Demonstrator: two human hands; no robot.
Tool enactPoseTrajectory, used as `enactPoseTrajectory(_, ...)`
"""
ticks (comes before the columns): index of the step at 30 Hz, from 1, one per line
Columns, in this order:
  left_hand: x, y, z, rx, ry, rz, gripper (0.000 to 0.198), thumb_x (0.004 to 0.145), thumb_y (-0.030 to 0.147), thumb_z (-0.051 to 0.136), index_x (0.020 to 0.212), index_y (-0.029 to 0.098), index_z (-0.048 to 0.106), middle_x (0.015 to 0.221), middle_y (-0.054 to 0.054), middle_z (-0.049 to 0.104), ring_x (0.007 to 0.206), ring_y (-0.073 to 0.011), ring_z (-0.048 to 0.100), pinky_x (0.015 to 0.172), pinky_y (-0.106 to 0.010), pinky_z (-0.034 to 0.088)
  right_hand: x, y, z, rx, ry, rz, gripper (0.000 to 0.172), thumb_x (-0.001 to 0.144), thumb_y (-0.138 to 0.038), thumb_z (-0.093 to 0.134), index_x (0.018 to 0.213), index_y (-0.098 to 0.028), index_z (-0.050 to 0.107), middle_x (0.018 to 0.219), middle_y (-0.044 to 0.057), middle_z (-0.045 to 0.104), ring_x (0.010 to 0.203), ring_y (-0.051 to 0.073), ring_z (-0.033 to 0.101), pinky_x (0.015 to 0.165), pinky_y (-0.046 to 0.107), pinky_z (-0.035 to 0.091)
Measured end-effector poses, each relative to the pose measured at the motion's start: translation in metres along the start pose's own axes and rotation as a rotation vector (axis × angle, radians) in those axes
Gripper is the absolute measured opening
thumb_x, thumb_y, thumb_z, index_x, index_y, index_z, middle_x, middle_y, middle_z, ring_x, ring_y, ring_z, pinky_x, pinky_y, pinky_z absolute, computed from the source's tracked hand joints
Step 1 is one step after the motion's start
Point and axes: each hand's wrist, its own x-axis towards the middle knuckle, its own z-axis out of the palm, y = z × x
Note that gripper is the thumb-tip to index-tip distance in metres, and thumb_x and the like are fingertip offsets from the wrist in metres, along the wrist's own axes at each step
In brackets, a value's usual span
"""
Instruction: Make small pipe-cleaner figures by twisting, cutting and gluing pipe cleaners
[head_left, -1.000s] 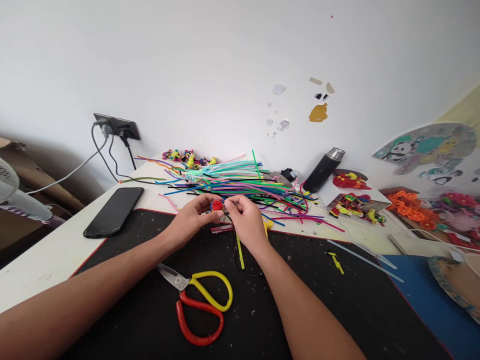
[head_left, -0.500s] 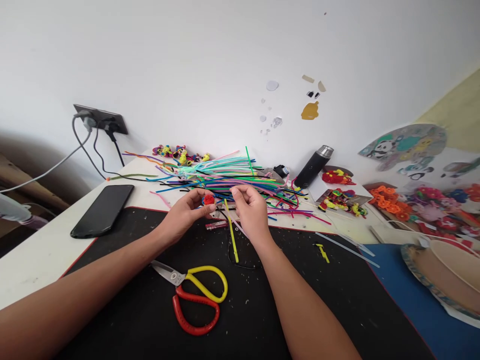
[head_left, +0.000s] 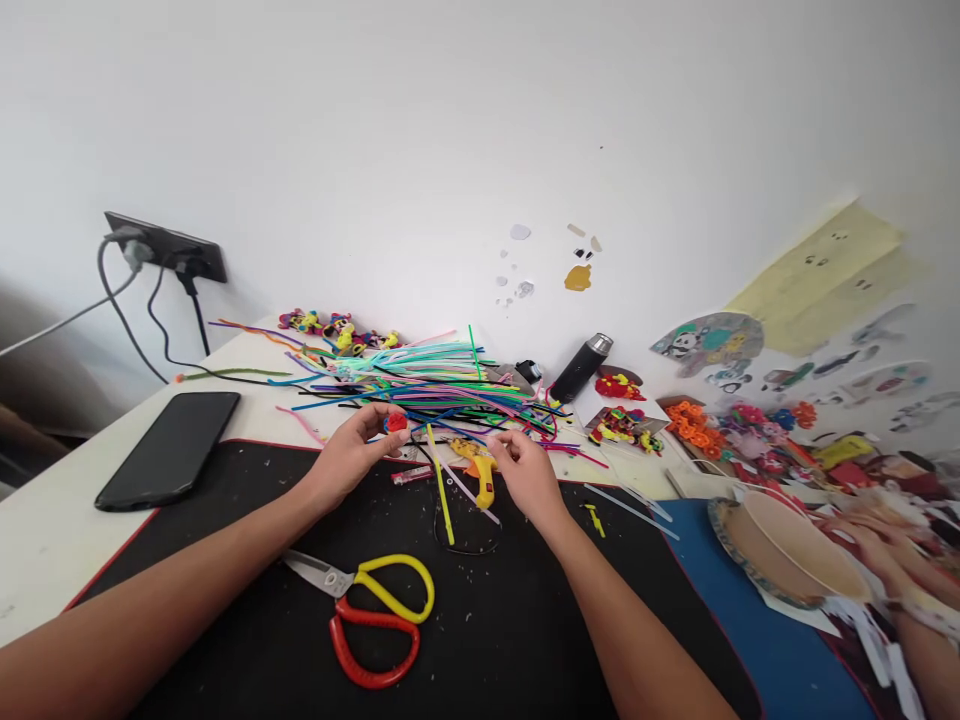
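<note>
My left hand [head_left: 346, 460] pinches a small red and blue coiled piece [head_left: 395, 423] between thumb and fingers, just above the black mat [head_left: 487, 630]. My right hand [head_left: 528, 472] hovers with curled fingers beside a small yellow glue gun [head_left: 481, 472] that lies on the mat; whether it touches the gun is unclear. A yellow-green straw [head_left: 440, 485] lies between the two hands. Behind them a heap of coloured straws [head_left: 427, 375] is spread over the white table.
Red and yellow scissors [head_left: 367, 615] lie on the mat near my forearms. A black phone [head_left: 169, 450] rests at the left. A black flask [head_left: 579, 368], small coloured craft pieces [head_left: 701, 425] and a paper plate [head_left: 787, 550] sit at the right, where another person's hand [head_left: 892, 560] shows.
My right hand has come away from the red piece and moved right and down beside the glue gun. The left hand keeps the piece. The view has turned to the right.
</note>
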Motion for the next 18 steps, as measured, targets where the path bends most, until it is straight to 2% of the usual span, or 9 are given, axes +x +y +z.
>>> enactPoseTrajectory(3, 0.001, -0.005, 0.0, 0.008, -0.003, 0.012, 0.053, 0.076, 0.059, 0.084, 0.108, 0.022, 0.065, 0.102, -0.004, 0.071, 0.099, -0.0256, 0.068, 0.088, -0.037, 0.056, -0.013, 0.008, -0.017, -0.236, -0.065, 0.087, 0.037, 0.099, -0.056, 0.059, 0.095, -0.022, 0.072, 0.069, 0.0, 0.064, 0.067, 0.021, 0.06, 0.062, 0.031, 0.034)
enactPoseTrajectory(5, 0.002, -0.007, -0.001, 0.008, -0.006, 0.015, 0.052, 0.076, 0.06, 0.084, 0.107, 0.022, 0.065, 0.102, -0.004, 0.071, 0.098, -0.0257, 0.068, 0.086, -0.036, 0.056, -0.02, 0.006, -0.021, -0.343, -0.117, 0.13, 0.035, 0.099, -0.055, 0.061, 0.096, -0.022, 0.073, 0.076, 0.001, 0.07, 0.072, 0.022, 0.063, 0.064, 0.031, 0.034)
enactPoseTrajectory(10, 0.002, -0.009, -0.002, 0.036, -0.015, 0.039, 0.051, 0.078, 0.062, 0.082, 0.106, 0.022, 0.065, 0.102, -0.005, 0.071, 0.099, -0.0265, 0.069, 0.085, -0.037, 0.057, -0.024, -0.008, -0.008, -0.521, -0.253, 0.195, 0.044, 0.099, -0.064, 0.061, 0.093, -0.022, 0.072, 0.094, 0.008, 0.078, 0.083, 0.025, 0.069, 0.065, 0.031, 0.032)
enactPoseTrajectory(12, 0.002, -0.01, -0.002, 0.047, -0.025, 0.056, 0.053, 0.078, 0.063, 0.081, 0.108, 0.022, 0.065, 0.104, -0.006, 0.071, 0.101, -0.0276, 0.069, 0.086, -0.038, 0.059, -0.02, -0.011, 0.001, -0.54, -0.258, 0.216, 0.045, 0.096, -0.065, 0.064, 0.093, -0.021, 0.071, 0.093, 0.01, 0.078, 0.085, 0.027, 0.069, 0.063, 0.031, 0.03)
enactPoseTrajectory(15, 0.003, -0.013, -0.003, 0.062, -0.035, 0.075, 0.054, 0.08, 0.065, 0.079, 0.109, 0.022, 0.065, 0.105, -0.006, 0.071, 0.102, -0.0282, 0.069, 0.086, -0.04, 0.06, -0.014, -0.011, 0.01, -0.527, -0.238, 0.24, 0.037, 0.093, -0.057, 0.071, 0.088, -0.02, 0.069, 0.089, 0.01, 0.077, 0.086, 0.028, 0.07, 0.063, 0.031, 0.029)
enactPoseTrajectory(18, 0.003, -0.015, -0.003, 0.066, -0.038, 0.081, 0.052, 0.081, 0.064, 0.079, 0.109, 0.022, 0.065, 0.106, -0.006, 0.071, 0.102, -0.0279, 0.07, 0.087, -0.04, 0.061, -0.009, -0.006, 0.012, -0.46, -0.229, 0.281, 0.028, 0.091, -0.046, 0.072, 0.079, -0.021, 0.065, 0.076, 0.006, 0.073, 0.076, 0.025, 0.07, 0.062, 0.03, 0.031)
